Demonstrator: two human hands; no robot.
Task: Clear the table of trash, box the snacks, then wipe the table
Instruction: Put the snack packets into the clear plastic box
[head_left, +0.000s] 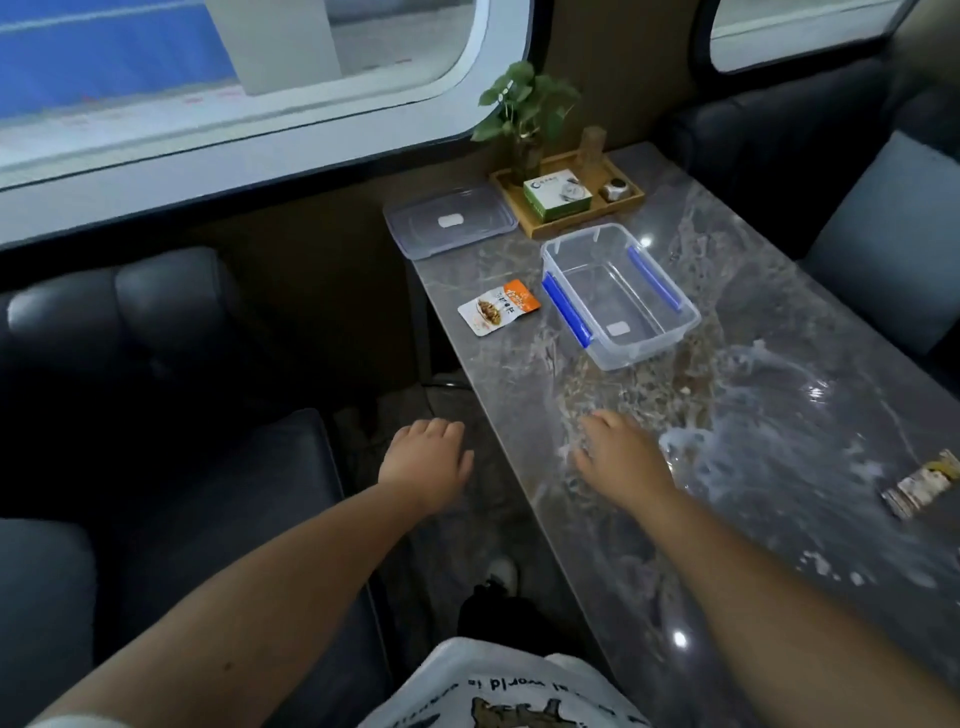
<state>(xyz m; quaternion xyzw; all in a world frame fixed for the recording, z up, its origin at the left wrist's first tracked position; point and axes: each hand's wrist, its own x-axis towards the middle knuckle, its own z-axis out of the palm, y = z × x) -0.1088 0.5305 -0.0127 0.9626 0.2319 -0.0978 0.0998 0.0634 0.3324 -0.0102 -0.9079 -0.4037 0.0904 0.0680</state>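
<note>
The table (769, 332), a long grey marbled slab, runs from your right side up toward the window wall, with dark sofa seating (171, 332) on both sides of it. The clear plastic box (621, 296) with blue latches sits open and empty near the middle of the table, its long side angled away from you. Its flat clear lid (451, 222) lies apart from it at the far left corner of the table, just beside a wooden tray (540, 226) that holds a small potted plant (527, 111), a green-and-white carton (557, 193) and a small round metal piece.

Your right hand (621, 460) hovers palm-down at the near left part of the table, fingers loosely curled and slightly apart, holding nothing; whether it touches the surface you cannot tell. Your left hand (428, 457) hangs off the table's edge over the floor gap, fingers curled together into a loose fist with nothing visible in it.

An orange-and-white snack packet (498, 307) lies flat on the table just left of the box, not touching it. A second, crumpled wrapper (922, 486) lies at the right edge of the view, well apart from the box and your hands.
</note>
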